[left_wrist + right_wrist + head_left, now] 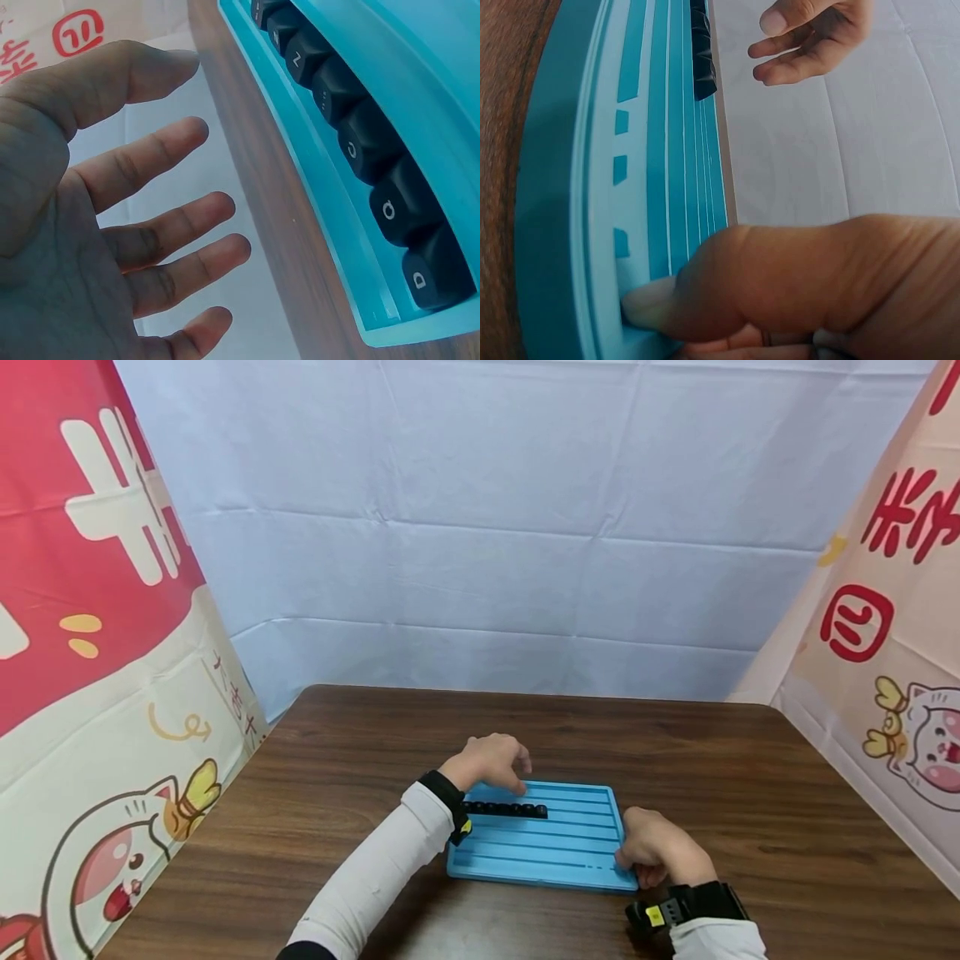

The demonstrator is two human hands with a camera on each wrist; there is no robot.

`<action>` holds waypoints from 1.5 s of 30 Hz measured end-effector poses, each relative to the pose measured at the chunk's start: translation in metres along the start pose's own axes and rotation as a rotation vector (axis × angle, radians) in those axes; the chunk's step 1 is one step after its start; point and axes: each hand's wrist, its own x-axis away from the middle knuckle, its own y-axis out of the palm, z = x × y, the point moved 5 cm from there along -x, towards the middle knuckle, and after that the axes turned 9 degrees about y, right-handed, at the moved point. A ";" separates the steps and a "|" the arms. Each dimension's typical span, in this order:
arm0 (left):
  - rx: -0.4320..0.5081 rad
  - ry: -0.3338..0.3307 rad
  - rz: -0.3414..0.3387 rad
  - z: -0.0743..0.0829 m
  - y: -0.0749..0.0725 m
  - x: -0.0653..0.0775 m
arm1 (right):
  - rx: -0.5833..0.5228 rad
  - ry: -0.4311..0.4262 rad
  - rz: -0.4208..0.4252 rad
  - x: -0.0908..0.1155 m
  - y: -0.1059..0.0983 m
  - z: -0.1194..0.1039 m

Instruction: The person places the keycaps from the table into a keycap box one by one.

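Note:
A light-blue ridged tray point(555, 842) lies flat on the table. In one of its far grooves sits a row of several black keycaps point(507, 810); the left wrist view shows white letters on the keycaps point(367, 144). My left hand point(492, 760) hovers over the tray's far left part, fingers spread and relaxed, with nothing in them. At the near right corner my right hand point(660, 845) grips the tray. In the right wrist view the thumb point(705, 289) presses on the tray's rim, and the other fingers, mostly hidden, curl at the edge.
The brown wooden table point(360, 760) extends around the tray on all sides. Behind it hangs a pale blue cloth point(487, 527). Printed cloths flank the table, a red and white one point(97, 610) on the left and a cream one point(892, 693) on the right.

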 end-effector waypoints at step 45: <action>0.058 -0.062 0.051 -0.061 0.011 0.057 | -0.011 0.000 0.003 -0.003 -0.001 0.003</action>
